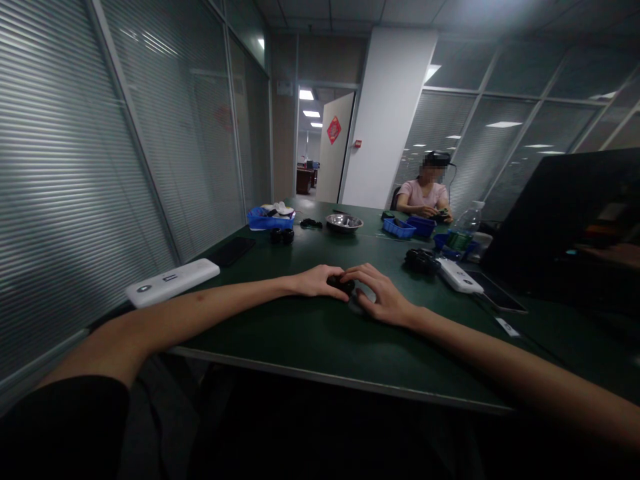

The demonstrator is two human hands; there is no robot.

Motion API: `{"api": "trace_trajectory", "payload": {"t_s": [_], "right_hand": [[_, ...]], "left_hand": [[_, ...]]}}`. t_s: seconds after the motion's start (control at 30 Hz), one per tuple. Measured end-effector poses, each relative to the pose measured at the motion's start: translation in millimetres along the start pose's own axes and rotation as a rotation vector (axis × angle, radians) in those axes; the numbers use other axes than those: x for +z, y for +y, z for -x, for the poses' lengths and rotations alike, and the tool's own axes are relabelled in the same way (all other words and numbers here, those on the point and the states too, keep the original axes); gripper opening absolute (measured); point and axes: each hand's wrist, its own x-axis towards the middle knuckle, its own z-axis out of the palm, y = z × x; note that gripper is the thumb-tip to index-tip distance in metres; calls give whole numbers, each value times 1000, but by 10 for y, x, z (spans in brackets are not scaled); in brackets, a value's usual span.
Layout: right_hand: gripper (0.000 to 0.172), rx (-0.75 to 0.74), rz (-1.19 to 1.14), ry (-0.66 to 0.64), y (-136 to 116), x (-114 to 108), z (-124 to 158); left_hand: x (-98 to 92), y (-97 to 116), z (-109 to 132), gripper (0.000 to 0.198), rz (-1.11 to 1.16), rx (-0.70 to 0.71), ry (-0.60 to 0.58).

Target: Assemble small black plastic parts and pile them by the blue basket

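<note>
A small dark rounded object (341, 285), its kind too dim to make out, is at the middle of the green table near its front side. My left hand (316, 281) grips it from the left, fingers wrapped about its edge. From the other side my right hand (384, 297) curls over the same object, fingertips on its top and thumb close to its right edge. Under the right palm shows a pale patch, perhaps clear plastic or a reflection.
Farther back on the table (300, 327) stand a metal bowl (344, 224), a filled blue basket (260, 219) and black round parts (281, 236). White power banks (173, 283) lie either side. A bottle (465, 230) and dark monitor (565, 220) stand right; a person (424, 195) sits beyond.
</note>
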Motion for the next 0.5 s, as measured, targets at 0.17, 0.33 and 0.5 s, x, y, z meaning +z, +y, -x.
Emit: {"api": "trace_trajectory", "payload": {"t_s": [0.17,0.33,0.5], "right_hand": [[26,11,1,5,0,13,-7],[22,43,-42,3,-3,21,-19],[19,79,-102,38,14,56,-21]], "left_hand": [[-38,84,-6,53,-38,1,4],[-168,227,20,32,11,108,331],[-15,673,186,10,-114,421,744]]}}
